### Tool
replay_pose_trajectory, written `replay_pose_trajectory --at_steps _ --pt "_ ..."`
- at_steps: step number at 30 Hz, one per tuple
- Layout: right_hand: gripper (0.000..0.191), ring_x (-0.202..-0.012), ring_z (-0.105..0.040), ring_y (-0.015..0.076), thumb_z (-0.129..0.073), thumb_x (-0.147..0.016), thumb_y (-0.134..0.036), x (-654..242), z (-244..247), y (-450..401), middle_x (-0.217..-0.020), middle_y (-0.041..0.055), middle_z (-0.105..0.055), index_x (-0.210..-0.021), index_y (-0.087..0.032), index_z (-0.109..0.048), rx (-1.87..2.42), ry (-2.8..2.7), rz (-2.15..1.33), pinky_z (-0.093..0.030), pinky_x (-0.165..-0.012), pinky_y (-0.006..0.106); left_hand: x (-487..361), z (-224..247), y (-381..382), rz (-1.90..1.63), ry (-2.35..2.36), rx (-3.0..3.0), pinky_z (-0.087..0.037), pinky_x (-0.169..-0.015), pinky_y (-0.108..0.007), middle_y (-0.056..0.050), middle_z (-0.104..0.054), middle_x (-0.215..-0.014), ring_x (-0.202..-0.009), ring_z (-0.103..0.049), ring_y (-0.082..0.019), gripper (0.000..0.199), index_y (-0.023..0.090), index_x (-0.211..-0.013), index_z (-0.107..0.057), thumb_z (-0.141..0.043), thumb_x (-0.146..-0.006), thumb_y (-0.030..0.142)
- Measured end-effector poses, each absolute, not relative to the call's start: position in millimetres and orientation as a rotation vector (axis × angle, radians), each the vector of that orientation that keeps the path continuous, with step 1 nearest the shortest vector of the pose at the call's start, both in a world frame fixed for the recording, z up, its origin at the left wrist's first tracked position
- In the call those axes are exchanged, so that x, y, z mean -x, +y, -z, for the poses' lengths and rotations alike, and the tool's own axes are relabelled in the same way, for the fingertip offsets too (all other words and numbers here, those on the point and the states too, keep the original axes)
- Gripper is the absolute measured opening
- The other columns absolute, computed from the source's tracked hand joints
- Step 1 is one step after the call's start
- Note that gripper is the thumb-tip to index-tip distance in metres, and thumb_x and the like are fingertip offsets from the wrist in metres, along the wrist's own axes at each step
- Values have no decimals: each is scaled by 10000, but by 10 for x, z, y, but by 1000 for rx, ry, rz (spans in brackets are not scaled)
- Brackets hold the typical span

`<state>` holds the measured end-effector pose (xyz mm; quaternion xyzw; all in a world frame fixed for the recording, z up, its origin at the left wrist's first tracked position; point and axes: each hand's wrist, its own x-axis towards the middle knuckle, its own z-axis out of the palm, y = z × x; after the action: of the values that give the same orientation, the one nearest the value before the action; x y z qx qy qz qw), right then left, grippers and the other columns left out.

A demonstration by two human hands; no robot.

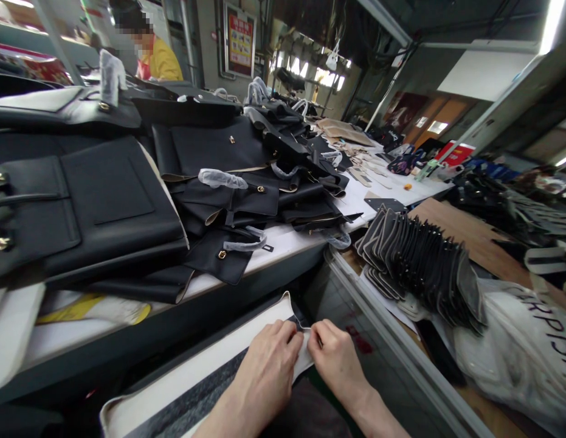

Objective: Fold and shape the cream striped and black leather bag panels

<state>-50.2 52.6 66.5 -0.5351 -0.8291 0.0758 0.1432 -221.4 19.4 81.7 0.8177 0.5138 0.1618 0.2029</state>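
Note:
Below the table edge lies a long panel (176, 380) with a pale cream face, dark grey bands and a raised tan edge. My left hand (272, 356) rests on its far right end, fingers curled and pinching the material near the edge. Close beside it, my right hand (332, 350) is closed on the panel's right corner, thumb against forefinger. A short stretch of the edge (305, 328) runs between the two hands. The fingertips partly hide what they grip.
Black leather bag pieces (118, 213) with gold clasps and plastic-wrapped handles heap the white table (283, 240). On the right, a row of dark flaps (414, 261) stands beside a white plastic bag (515, 347). A person in yellow (162, 61) is at the back left.

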Motion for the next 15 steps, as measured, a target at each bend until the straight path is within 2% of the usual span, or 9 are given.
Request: replay_pose_trajectory --at_steps 5,9,13,15 --pt "220 -646 -558 170 -453 -873 -87 487 -548 498 -690 28 -561 -699 -171 -558 1544 -2107 -349 -374 -652 290 2181 -851 194 -397 1446 -2292 -490 -846 -422 -66 -590 -1058 -975 -534 -259 253 196 -1043 -589 -447 -864 87" --pt "235 -663 -570 176 -449 -930 -170 468 -618 432 -719 36 -589 -755 -171 -606 1516 -2004 -460 -403 -669 300 2202 -919 196 -400 1441 -2301 -496 -819 -404 -69 -603 -1039 -943 -550 -253 242 193 -1034 -598 -447 -865 107" --pt "239 -762 -618 190 -507 -950 -279 367 -807 350 -815 47 -650 -810 -186 -678 1469 -1985 -819 -455 -699 293 2247 -971 260 -392 1434 -2237 -499 -799 -385 -69 -631 -957 -899 -584 -246 213 190 -965 -600 -416 -882 121" --pt "219 -758 -630 200 -576 -915 -353 291 -844 335 -837 48 -672 -855 -190 -709 1516 -1894 -999 -482 -683 296 2255 -976 304 -404 1442 -2192 -504 -804 -385 -75 -648 -951 -904 -605 -249 259 181 -1044 -586 -399 -879 111"
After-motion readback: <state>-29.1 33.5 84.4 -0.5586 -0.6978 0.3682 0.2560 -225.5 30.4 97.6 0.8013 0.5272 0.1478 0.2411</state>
